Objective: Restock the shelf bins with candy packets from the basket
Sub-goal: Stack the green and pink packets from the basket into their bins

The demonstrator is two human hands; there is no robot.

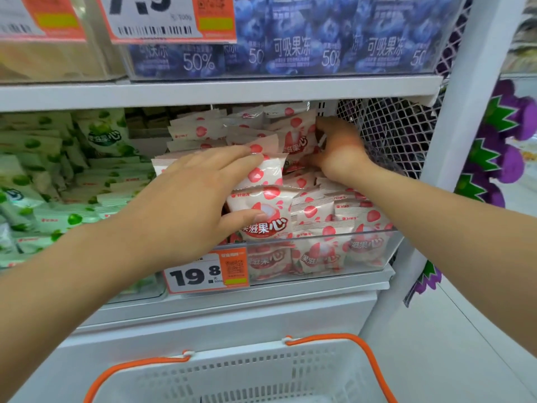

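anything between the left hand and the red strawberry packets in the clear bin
Nothing visible does: the left hand already lies flat on the strawberry packets heaped in the clear bin, thumb against a front packet.

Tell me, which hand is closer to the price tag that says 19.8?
Left. The left hand rests on the pink packets just above the price tag; the right hand reaches deep in back.
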